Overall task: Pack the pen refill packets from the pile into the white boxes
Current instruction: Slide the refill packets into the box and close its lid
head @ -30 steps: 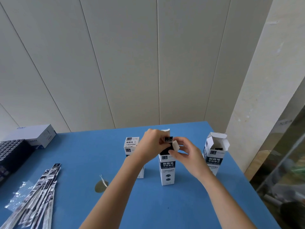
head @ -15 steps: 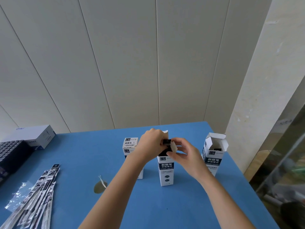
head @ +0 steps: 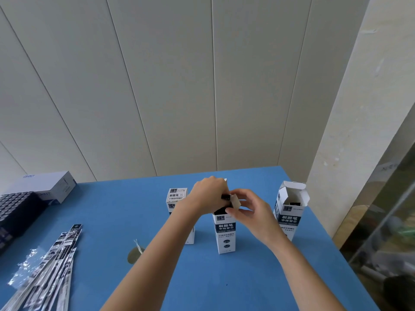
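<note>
On the worktop (head: 112, 221) between a closed box (head: 176, 198) and an open box (head: 289, 212), the middle box (head: 226, 234) stands upright with refill packets (head: 225, 197) on end inside, left hand (head: 208, 194) gripping their tops, right hand (head: 251, 209) pinching its flap (head: 235, 202).

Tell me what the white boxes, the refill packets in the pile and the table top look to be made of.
The middle white box: thin card, smooth printed finish; the open right box shows creased fold-out flaps. The refill packets: probably glossy plastic film; they glint and lie flat. The table top: even matt blue, perhaps laminate or painted board; the look leaves it open.
</note>
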